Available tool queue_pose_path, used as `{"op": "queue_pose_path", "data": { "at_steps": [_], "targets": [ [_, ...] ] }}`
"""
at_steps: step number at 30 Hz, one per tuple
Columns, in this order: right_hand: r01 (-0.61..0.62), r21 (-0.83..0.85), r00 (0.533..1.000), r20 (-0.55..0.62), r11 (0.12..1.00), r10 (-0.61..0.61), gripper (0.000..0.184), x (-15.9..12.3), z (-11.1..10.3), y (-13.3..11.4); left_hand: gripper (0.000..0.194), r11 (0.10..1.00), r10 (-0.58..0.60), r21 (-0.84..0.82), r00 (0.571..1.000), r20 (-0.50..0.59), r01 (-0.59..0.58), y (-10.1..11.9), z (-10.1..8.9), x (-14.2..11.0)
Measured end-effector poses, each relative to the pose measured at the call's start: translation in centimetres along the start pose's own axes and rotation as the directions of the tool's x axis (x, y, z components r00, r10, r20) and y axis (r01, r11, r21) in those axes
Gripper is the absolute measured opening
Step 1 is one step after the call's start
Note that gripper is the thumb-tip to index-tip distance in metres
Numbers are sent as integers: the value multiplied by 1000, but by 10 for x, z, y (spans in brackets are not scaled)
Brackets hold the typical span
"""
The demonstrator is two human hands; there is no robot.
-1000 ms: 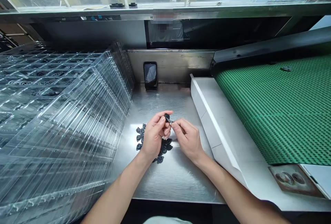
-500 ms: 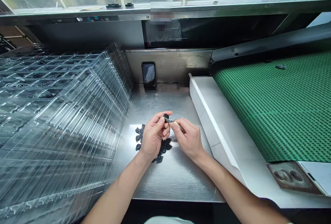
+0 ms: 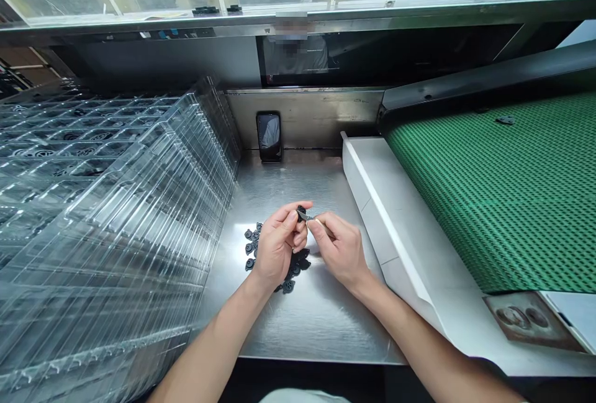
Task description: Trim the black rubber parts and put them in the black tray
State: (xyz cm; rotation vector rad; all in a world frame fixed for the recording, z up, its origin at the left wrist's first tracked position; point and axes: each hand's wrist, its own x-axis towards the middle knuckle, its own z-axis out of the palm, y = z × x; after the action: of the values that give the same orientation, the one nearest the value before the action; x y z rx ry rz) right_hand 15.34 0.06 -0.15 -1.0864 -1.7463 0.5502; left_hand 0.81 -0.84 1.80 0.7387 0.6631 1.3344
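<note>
While the left hand (image 3: 278, 248) pinches a small black part (image 3: 302, 210), the right hand (image 3: 339, 251) grips a thin metal tool (image 3: 306, 217) touching it, with more black parts (image 3: 250, 248) beneath the left hand on the steel bench (image 3: 321, 328).

On the steel table (image 3: 321, 328) lie small parts (image 3: 250, 264) in a pile. Left of the table are stacked plastic trays (image 3: 116, 235); to the right is a white ledge (image 3: 391, 223), then a conveyor belt (image 3: 488, 204). Behind the parts, a phone (image 3: 269, 136) stands against the back panel (image 3: 316, 117).
</note>
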Motion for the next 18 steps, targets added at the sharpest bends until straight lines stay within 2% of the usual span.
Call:
{"op": "queue_pose_path", "data": {
  "at_steps": [13, 18],
  "targets": [
    [-23, 68, 999, 33, 997, 21, 33, -2, 1, -1, 35, 1000, 13, -22, 1000, 4, -13, -2, -1, -1],
    [-25, 50, 1000, 10, 998, 24, 34, -2, 2, 0, 33, 999, 17, -27, 1000, 19, -17, -2, -2, 1]
  ]
}}
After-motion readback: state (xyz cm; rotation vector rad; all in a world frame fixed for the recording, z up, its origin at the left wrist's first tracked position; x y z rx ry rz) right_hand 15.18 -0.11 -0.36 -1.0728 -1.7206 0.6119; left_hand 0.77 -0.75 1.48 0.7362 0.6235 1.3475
